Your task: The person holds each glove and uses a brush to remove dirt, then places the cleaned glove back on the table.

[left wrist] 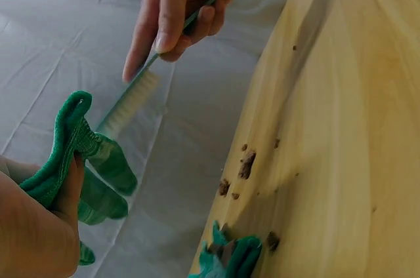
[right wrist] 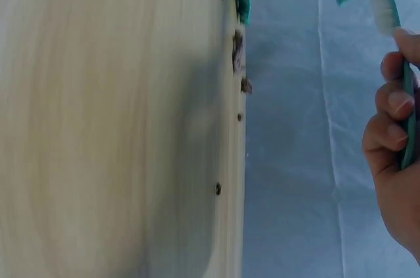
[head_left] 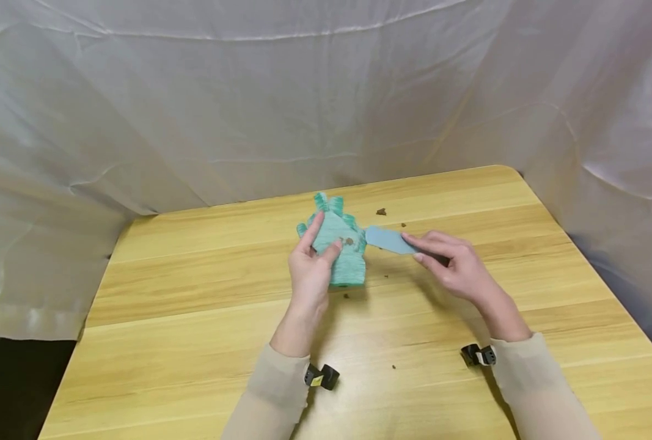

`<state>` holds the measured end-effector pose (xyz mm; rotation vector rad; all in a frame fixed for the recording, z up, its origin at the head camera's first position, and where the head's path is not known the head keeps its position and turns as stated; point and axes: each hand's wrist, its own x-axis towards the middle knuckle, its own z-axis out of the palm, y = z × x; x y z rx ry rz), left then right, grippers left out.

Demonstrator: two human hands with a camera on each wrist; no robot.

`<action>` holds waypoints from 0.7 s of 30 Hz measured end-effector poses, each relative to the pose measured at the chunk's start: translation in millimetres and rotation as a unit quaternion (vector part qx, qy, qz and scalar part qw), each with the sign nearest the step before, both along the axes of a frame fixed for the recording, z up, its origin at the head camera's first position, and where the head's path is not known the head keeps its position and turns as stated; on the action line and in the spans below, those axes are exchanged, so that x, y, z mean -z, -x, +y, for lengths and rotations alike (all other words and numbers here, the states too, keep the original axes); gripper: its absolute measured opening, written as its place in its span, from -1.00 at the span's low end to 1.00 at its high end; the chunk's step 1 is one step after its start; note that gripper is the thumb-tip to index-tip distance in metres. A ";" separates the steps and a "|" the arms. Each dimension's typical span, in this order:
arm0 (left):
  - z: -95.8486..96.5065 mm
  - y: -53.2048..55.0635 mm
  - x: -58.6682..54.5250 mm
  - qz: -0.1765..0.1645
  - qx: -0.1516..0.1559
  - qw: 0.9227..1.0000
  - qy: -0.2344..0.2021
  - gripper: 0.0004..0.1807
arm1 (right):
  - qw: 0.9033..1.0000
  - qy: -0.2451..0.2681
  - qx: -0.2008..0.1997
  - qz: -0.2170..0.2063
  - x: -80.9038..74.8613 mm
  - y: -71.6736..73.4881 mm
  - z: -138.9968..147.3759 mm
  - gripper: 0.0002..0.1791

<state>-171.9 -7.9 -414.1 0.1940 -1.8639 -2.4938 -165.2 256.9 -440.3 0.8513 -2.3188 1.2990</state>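
Note:
My left hand [head_left: 310,269] grips a green knitted work glove [head_left: 349,269] above the table, with the thumb lying across its face and the glove's fingers pointing away. A small brown spot of dirt [head_left: 349,241] shows beside my thumb. From the right, my right hand [head_left: 457,263] holds a blue-green brush [head_left: 387,238] by its handle. Pale bristles [left wrist: 130,107] show along one side of the brush in the left wrist view, and its tip is right at the glove's edge. A second green glove [left wrist: 244,258] lies on the table below, partly out of frame.
Brown crumbs of dirt [left wrist: 247,164] lie scattered over the wooden table [head_left: 194,354], mostly below and right of the held glove. Pale cloth [head_left: 282,98] hangs behind the table and along its sides. A small black camera [head_left: 321,376] sits at each sleeve cuff.

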 end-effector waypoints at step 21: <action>6.8 -0.6 5.7 0.009 0.013 1.000 0.021 -0.29 | 1.000 0.001 -0.024 0.005 5.8 0.5 -10.1 -0.48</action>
